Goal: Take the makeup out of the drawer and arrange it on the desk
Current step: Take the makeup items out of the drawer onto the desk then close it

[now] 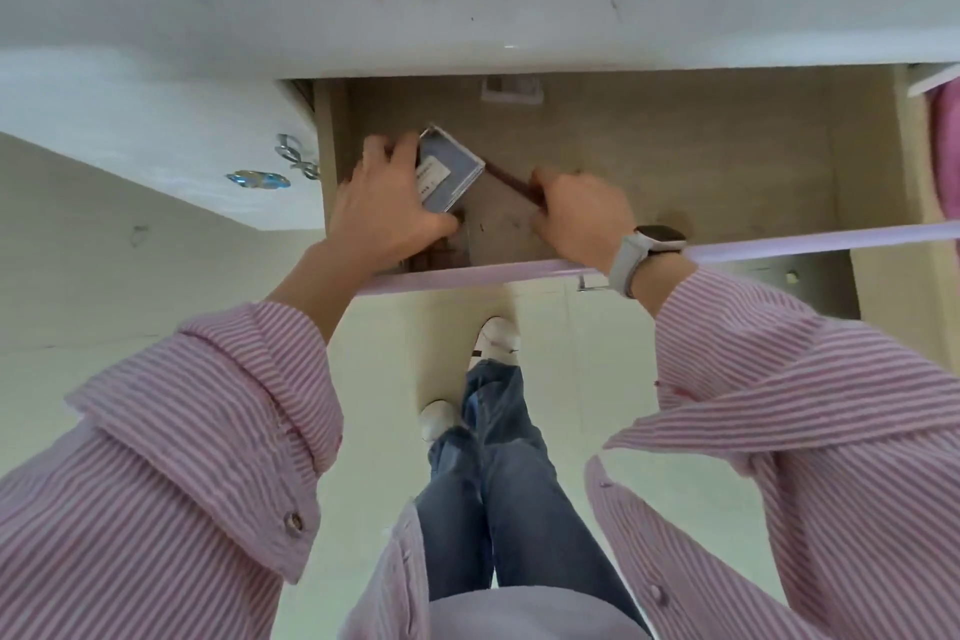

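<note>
Fingers of the left hand [387,208] grasp a clear makeup case [448,170] inside the open drawer [675,161]; the right hand [582,216] pinches a dark pencil [511,185] there.

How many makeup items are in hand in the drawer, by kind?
Flat compact case, in the left hand: 1
Dark slim pencil, in the right hand: 1
Total: 2

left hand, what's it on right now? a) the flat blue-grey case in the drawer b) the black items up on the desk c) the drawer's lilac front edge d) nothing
a: the left hand grips the flat blue-grey case inside the open drawer.
</note>
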### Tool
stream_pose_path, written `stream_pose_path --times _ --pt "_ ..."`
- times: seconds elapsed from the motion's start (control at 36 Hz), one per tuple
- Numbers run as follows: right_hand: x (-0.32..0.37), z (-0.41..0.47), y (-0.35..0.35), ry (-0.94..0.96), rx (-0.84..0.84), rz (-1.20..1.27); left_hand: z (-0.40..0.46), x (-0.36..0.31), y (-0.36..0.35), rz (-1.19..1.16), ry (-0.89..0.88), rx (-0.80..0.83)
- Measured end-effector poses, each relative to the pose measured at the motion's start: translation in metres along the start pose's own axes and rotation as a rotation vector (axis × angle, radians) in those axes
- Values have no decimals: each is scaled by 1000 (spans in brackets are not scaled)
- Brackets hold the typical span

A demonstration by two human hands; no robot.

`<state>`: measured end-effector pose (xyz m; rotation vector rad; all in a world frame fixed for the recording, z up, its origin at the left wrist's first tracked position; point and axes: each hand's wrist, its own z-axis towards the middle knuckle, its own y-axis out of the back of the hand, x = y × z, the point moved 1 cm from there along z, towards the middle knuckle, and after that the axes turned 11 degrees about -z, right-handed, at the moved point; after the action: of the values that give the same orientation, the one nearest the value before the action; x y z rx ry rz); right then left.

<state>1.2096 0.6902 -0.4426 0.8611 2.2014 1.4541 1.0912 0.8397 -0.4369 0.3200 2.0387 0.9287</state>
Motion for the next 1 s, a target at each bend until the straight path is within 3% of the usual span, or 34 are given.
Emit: stream_pose_path --times 0.28,0.42,0.61,0.78,1.0 --pt "48 -25 41 127 -231 217 -49 21 63 -378 -72 -326" --pt "82 -2 76 127 -287 265 -38 36 94 -296 -53 -462" --pt "129 60 119 133 -304 98 7 59 132 -222 11 -623" --pt "160 106 134 88 -312 105 49 69 148 -200 6 -662" --pt "172 133 137 167 -146 584 77 77 158 -229 -75 -565"
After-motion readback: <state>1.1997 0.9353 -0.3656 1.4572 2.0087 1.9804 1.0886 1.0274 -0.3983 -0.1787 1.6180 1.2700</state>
